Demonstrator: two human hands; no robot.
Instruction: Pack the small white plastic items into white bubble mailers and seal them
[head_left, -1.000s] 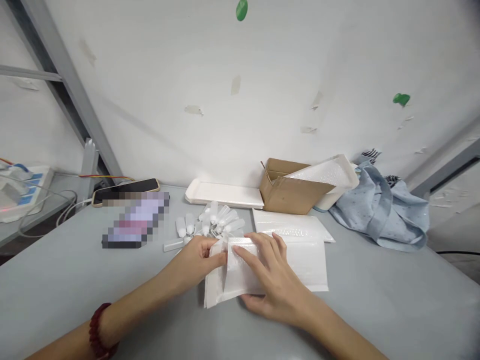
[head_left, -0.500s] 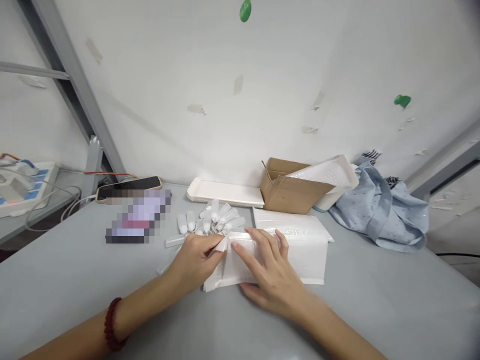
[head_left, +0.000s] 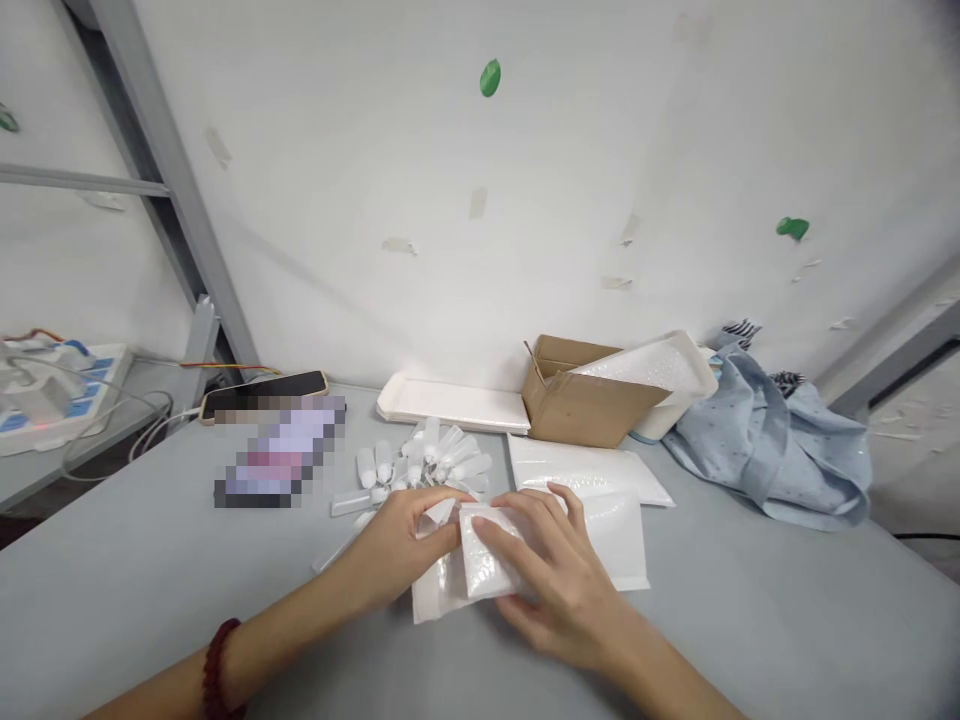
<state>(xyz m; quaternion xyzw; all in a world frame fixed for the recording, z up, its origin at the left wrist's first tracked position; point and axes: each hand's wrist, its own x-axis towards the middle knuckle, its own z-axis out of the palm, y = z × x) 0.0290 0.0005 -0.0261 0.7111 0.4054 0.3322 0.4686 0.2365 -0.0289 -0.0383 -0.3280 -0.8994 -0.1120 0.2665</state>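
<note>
"So, where's the bubble mailer (head_left: 484, 565)?"

"Midway along the table's (head_left: 150, 600) near edge, long axis roughly left-right."

"And the hands?"

"Left hand (head_left: 401, 535) pinches its left end. Right hand (head_left: 551, 575) clasps the middle, fingers spread on top, thumb at the near side. Both touch it."

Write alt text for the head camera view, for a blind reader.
A left hand and a right hand grip a white bubble mailer on a grey table. Small white bottles, more mailers and a cardboard box lie behind them.
</note>
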